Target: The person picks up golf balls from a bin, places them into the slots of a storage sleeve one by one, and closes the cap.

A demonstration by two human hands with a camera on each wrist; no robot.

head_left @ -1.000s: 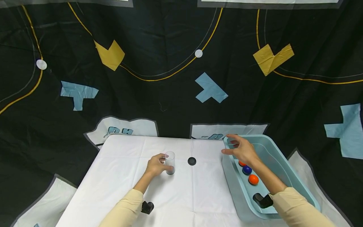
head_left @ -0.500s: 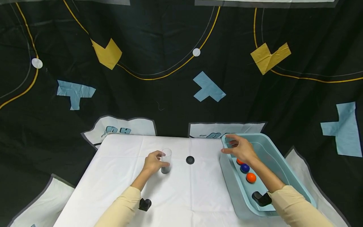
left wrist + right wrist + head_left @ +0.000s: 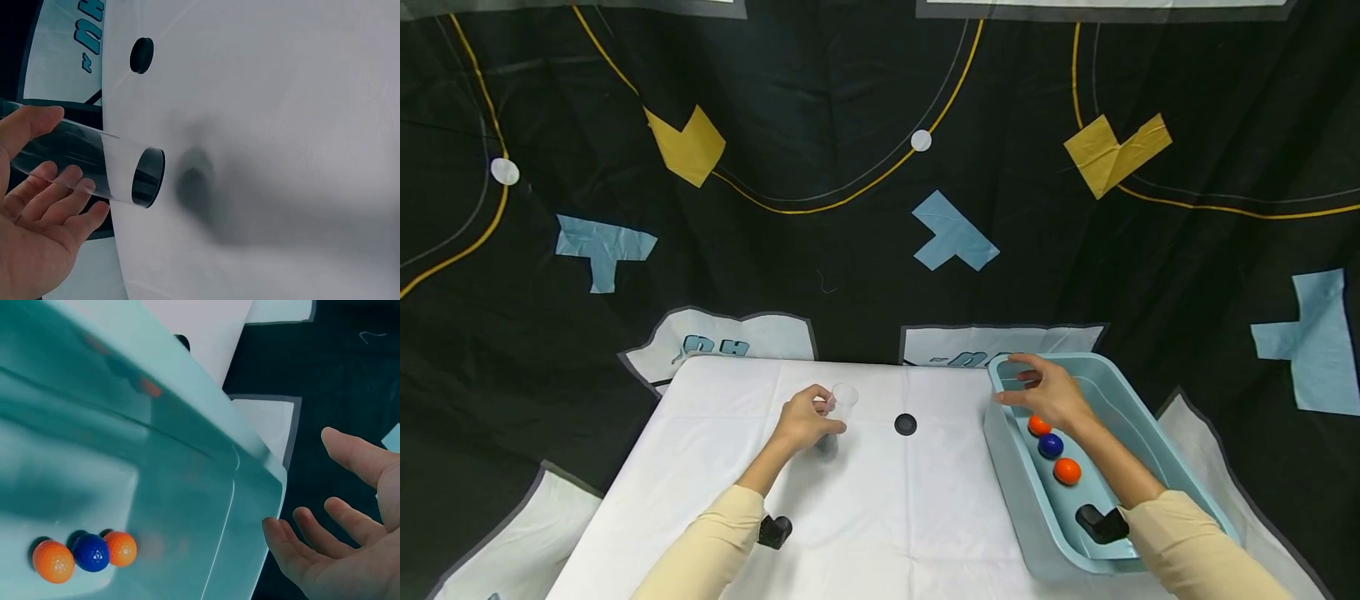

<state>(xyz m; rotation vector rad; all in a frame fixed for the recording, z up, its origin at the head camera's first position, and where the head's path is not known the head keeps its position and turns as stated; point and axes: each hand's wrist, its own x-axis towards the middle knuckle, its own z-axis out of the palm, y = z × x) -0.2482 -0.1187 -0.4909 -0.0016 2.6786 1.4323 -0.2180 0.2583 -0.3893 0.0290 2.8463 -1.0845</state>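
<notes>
My left hand (image 3: 803, 419) grips a clear cylindrical tube (image 3: 119, 159) with a dark base, thumb on one side and fingers on the other. The tube leans in the head view, and the left wrist view shows its base raised over the table, apart from its shadow. To its right, a flat black disc (image 3: 906, 425) lies on the white cloth. My right hand (image 3: 1048, 396) hovers over the far left corner of a light blue bin (image 3: 1009, 475), fingers loosely curved and holding nothing. Inside the bin sit two orange golf balls (image 3: 54, 561) and a blue golf ball (image 3: 91, 552).
A white cloth covers the table (image 3: 715, 467). Beyond its far edge hangs a black backdrop (image 3: 820, 267) with yellow and blue patches. The bin's raised walls stand along the right side of the table. Each wrist carries a black camera mount (image 3: 773, 531).
My left hand has shifted slightly left, and the tube has gone from upright to leaning, with its base swung to the left. My right hand stays over the bin, nearly still.
</notes>
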